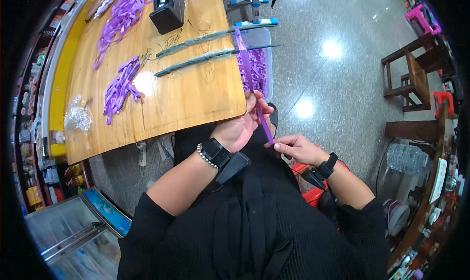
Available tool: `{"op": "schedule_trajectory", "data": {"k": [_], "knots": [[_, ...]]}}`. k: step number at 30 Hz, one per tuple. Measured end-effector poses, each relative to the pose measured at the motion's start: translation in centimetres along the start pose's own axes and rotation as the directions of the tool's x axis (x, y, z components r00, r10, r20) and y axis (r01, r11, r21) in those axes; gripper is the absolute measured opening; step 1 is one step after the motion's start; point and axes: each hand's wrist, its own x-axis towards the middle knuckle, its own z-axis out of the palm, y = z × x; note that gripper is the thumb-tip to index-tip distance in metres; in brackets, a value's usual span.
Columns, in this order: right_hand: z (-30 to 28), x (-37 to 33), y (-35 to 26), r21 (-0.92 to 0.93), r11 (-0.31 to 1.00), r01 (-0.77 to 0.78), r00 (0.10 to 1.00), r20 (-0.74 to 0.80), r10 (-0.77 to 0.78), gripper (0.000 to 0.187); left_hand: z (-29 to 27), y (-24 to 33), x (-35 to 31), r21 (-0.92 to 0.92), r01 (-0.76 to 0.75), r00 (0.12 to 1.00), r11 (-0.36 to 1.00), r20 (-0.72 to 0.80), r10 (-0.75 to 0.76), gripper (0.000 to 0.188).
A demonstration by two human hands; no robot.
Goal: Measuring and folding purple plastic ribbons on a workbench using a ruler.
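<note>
A purple ribbon [248, 67] runs from one of two dark green rods down toward my lap. My left hand [241, 126], palm turned up beside the table corner, has its fingers curled at the ribbon's middle. My right hand [298, 149] pinches the ribbon's lower end between thumb and fingertips. The farther rod [196, 43] and the nearer rod [196, 61] lie side by side, their right ends sticking out past the table edge. Clear tape appears to lie across them. Beneath those ends stands a clear plastic bin [268, 67] full of purple strips.
On the wooden table [171, 106] lie a small pile of purple strips [120, 89], a larger purple bundle [125, 15], a black tape dispenser [168, 8] and crumpled clear plastic [78, 116]. A wooden stool [409, 79] stands to the right. A glass-topped freezer [68, 231] sits at lower left.
</note>
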Motion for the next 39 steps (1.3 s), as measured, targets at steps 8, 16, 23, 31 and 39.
{"op": "schedule_trajectory", "data": {"k": [8,16,23,31,39], "knots": [[-2.6,5.7,1.4,-0.173,0.981,-0.092,0.995,0.027,0.098,0.036,0.2,-0.1,-0.4,0.229,0.0,0.996,0.973,-0.089,0.021,0.04],[-4.7,10.1,2.6,-0.148,0.989,-0.008,1.0,-0.026,0.004,0.037,2.5,5.1,-6.7,0.74,0.279,0.91,0.612,0.001,-0.415,0.037],[-2.7,9.7,3.3,-0.201,0.977,0.067,0.971,-0.212,-0.11,0.032,9.2,13.5,-6.8,0.983,-0.071,0.992,0.171,0.088,-0.092,0.017],[0.8,4.9,2.8,-0.386,0.912,0.139,0.941,-0.236,-0.243,0.028,10.3,19.0,2.6,0.906,-0.157,0.979,-0.393,0.195,0.058,0.021],[1.6,2.9,2.2,-0.19,0.978,0.086,0.964,-0.232,-0.13,0.026,9.2,19.2,7.7,0.847,-0.239,0.971,-0.475,0.193,-0.144,0.019]]}}
